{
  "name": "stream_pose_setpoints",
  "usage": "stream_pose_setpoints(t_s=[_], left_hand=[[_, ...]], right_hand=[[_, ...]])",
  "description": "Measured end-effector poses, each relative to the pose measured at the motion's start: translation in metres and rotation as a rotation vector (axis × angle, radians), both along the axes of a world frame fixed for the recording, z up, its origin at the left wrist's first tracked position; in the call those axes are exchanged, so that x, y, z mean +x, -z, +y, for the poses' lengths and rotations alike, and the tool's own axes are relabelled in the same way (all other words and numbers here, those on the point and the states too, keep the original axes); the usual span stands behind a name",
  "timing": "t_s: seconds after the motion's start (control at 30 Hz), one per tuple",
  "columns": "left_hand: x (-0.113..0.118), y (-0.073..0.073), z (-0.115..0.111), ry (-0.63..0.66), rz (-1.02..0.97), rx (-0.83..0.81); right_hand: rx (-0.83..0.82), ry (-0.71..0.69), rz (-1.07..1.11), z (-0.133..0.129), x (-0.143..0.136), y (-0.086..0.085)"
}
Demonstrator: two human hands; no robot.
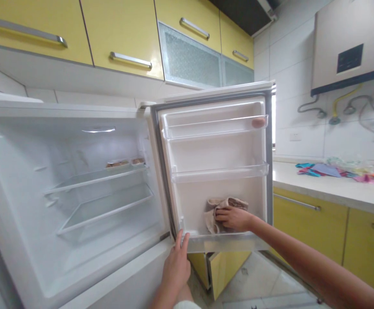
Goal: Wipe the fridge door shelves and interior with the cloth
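The refrigerator door [219,193] stands swung open to the right, its inner side facing me. My right hand [235,218] presses a crumpled beige and brown cloth [213,221] against the inner panel, just above the lowest door shelf [225,243]; its fingers curl into the fabric. At the lower hinge-side corner of the door, my left hand [177,262] rests with straight fingers, slightly apart, touching the end of that shelf. Its thumb is hidden. Two clear door shelves run higher up, and a reddish round item [258,123] lies in the top one.
To the left, the open refrigerator compartment [13,180] holds glass shelves, with small food packs [117,163] on the upper one. Coloured cloths [325,170] lie on the right counter [288,174]. Yellow cabinets [119,30] hang overhead. Below the door, a yellow cabinet door [227,272] sticks out.
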State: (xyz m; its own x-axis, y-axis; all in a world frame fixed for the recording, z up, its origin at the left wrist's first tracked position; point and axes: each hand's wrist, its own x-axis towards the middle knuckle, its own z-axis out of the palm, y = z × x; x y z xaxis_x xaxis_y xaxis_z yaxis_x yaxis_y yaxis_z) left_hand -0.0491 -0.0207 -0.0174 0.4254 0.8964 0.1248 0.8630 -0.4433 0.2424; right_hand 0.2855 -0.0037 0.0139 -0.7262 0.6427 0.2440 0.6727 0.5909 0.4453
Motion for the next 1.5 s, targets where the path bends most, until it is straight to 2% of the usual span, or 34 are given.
stream_pose_setpoints(t_s=[0.07,0.2,0.27,0.37,0.47,0.57,0.77,0.87,0.97,1.1,1.27,1.37,1.5], left_hand=[[0.0,0.002,0.0,-0.014,0.016,0.013],[0.001,0.008,0.002,-0.02,0.029,0.029],[0.001,0.01,0.004,-0.016,0.025,0.033],[0.001,0.012,0.005,-0.017,0.014,0.038],[0.001,0.012,0.004,-0.017,0.007,0.033],[0.002,0.01,0.003,-0.023,0.019,0.03],[0.002,0.014,0.006,-0.028,0.026,0.072],[0.002,0.014,0.006,-0.036,0.027,0.067],[0.002,0.011,0.004,-0.031,0.031,0.063],[0.001,0.007,0.001,-0.015,0.025,0.039],[-0.001,0.006,0.001,0.014,-0.001,0.017],[-0.001,0.008,0.002,0.005,0.009,0.037],[0.0,0.008,0.002,-0.002,0.015,0.042]], right_hand=[[-0.03,-0.024,-0.038,-0.01,0.015,0.004],[0.071,0.116,0.057,-0.03,0.035,0.0],[0.209,0.255,0.174,-0.036,0.038,-0.009],[0.464,0.55,0.438,-0.035,0.031,-0.029],[0.57,0.779,0.634,-0.027,0.018,-0.048],[0.57,0.872,0.695,-0.022,0.008,-0.053],[0.477,1.107,0.822,-0.032,-0.015,-0.039],[0.362,1.217,0.871,-0.037,-0.026,-0.029],[0.167,1.327,0.933,-0.039,-0.029,-0.016],[-0.106,1.344,0.975,-0.039,-0.023,-0.003],[-0.332,1.242,1.023,-0.023,-0.029,0.002],[-0.483,1.127,1.103,-0.002,-0.053,0.005],[-0.665,0.958,1.301,0.033,-0.106,0.008]])
